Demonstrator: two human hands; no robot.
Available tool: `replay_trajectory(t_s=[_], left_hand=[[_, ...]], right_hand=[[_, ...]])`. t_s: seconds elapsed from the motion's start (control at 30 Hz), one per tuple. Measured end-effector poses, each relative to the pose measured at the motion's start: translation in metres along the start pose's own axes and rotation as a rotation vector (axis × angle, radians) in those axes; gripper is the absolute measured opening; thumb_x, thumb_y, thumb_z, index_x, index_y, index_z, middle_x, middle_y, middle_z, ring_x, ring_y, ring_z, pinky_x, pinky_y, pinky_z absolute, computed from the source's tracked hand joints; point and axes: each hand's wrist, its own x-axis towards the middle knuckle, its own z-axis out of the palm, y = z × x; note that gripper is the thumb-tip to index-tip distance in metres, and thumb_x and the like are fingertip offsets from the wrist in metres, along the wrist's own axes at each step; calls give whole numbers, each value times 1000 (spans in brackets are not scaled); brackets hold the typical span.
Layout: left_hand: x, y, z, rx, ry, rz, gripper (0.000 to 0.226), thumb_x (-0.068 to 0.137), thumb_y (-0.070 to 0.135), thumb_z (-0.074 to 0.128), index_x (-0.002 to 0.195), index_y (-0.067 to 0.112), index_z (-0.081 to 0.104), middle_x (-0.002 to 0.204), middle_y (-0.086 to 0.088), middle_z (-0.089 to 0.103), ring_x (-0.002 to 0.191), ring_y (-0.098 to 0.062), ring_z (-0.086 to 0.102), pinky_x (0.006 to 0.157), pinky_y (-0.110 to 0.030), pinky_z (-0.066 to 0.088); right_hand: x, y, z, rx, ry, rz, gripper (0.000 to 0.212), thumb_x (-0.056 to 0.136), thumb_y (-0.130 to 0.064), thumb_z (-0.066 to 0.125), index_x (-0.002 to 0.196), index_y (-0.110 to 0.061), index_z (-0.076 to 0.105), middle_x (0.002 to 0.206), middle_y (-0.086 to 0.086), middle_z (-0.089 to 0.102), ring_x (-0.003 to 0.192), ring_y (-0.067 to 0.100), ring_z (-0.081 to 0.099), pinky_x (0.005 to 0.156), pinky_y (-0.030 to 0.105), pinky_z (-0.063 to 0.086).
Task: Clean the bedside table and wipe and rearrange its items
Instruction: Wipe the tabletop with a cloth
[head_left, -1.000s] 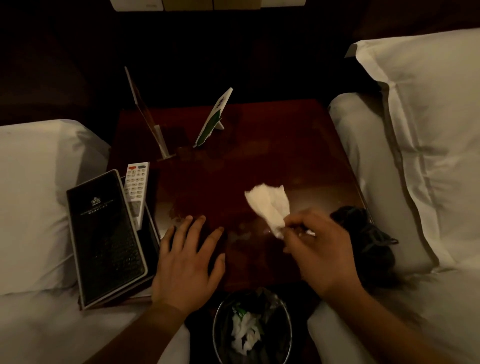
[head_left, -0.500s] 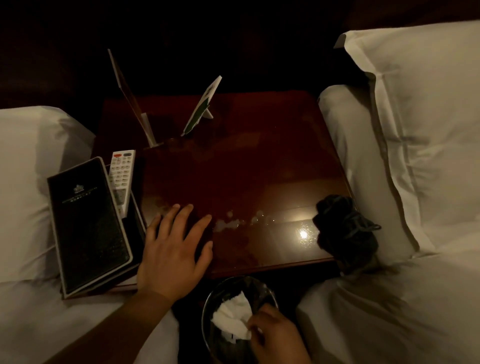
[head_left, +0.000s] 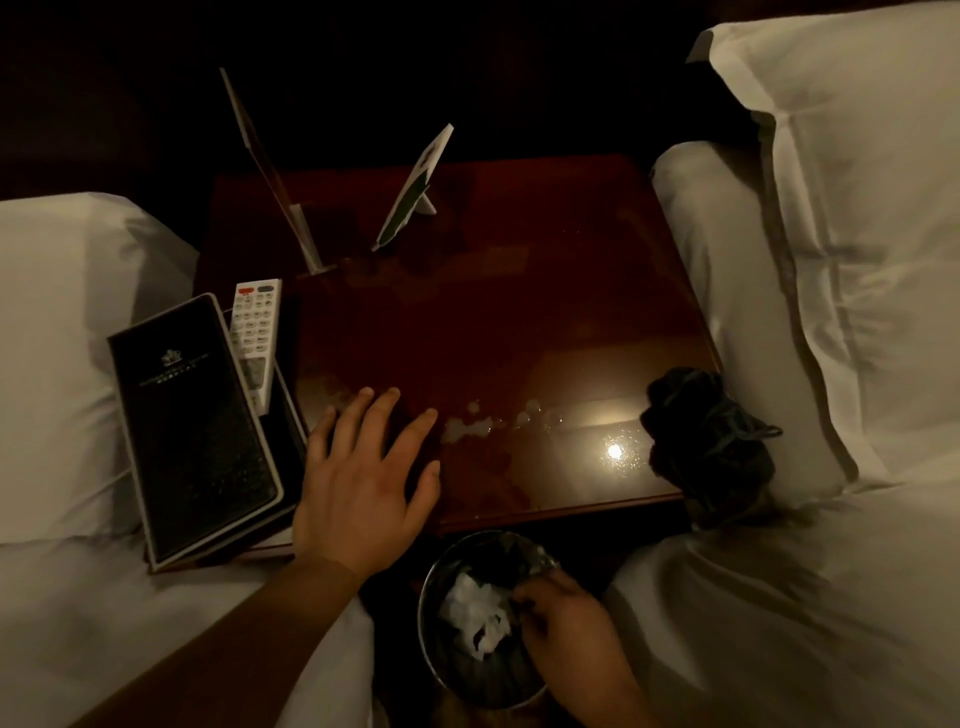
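The bedside table (head_left: 493, 312) is seen in the middle of the frame, its dark glossy top marked by wet smears (head_left: 467, 426) towards the lower edge and by a bright spot of reflected light at the lower right. The left hand (head_left: 358, 483) is laid flat on the lower left part of the top, with fingers straight and spread and nothing held. The right hand (head_left: 566, 629) is found at the bottom centre, over the round waste bin (head_left: 428, 649) placed below the table's front edge. Its fingers are curled just beside the crumpled white tissue (head_left: 472, 613) lying in the bin, but it cannot be told whether the tissue is pinched. A black folder (head_left: 192, 426) is set at the left edge of the table, partly over the white bedding (head_left: 62, 338), and a white remote control (head_left: 254, 338) is laid along its right side. A clear sign holder (head_left: 265, 171) is stood at the table's upper left, with a tilted card stand (head_left: 415, 187) to its right. A dark bunched cloth (head_left: 711, 441) is placed at the table's lower right corner, against a pillow (head_left: 857, 208)
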Motion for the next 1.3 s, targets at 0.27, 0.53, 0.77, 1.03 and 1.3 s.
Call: replay_trajectory(t_s=[0.27, 0.53, 0.77, 1.03, 1.3], left_hand=[[2, -1, 0, 10, -40, -17, 53, 92, 51, 40, 140, 31, 50, 148, -10, 44, 142, -32, 34, 107, -56, 33], [0, -1, 2, 4, -1, -6, 52, 93, 51, 40, 139, 31, 50, 148, -10, 45, 141, -32, 36, 108, -54, 32], [0, -2, 4, 2, -9, -3, 53, 93, 52, 37, 140, 30, 49, 148, -11, 44, 142, -32, 35, 111, -54, 30], [0, -3, 4, -6, -19, -4, 53, 94, 52, 37, 141, 31, 49, 149, -10, 44, 142, -31, 35, 110, -55, 30], [1, -2, -1, -28, -50, -16, 54, 92, 52, 39, 140, 30, 50, 148, -11, 45, 142, -32, 35, 111, -55, 30]], right_hand=[[-34, -33, -168, -156, 645, -296, 12, 78, -9, 67, 88, -14, 71, 95, 0, 65, 84, 13, 59, 72, 22, 50], [11, 26, -188, -497, 427, 79, 79, 72, -39, 81, 139, -9, 50, 118, 25, 57, 98, 45, 54, 81, 50, 49], [31, -1, -175, 5, 635, -49, 42, 72, -49, 61, 112, -37, 54, 90, -12, 52, 85, 14, 53, 71, 30, 42], [89, -17, -123, -458, 407, -248, 66, 93, -67, 29, 147, -28, 36, 163, 0, 14, 149, 25, 13, 119, 47, 19], [78, -8, -133, -366, 377, -189, 65, 92, -45, 43, 151, -21, 29, 163, 0, 14, 150, 23, 9, 119, 36, 8]])
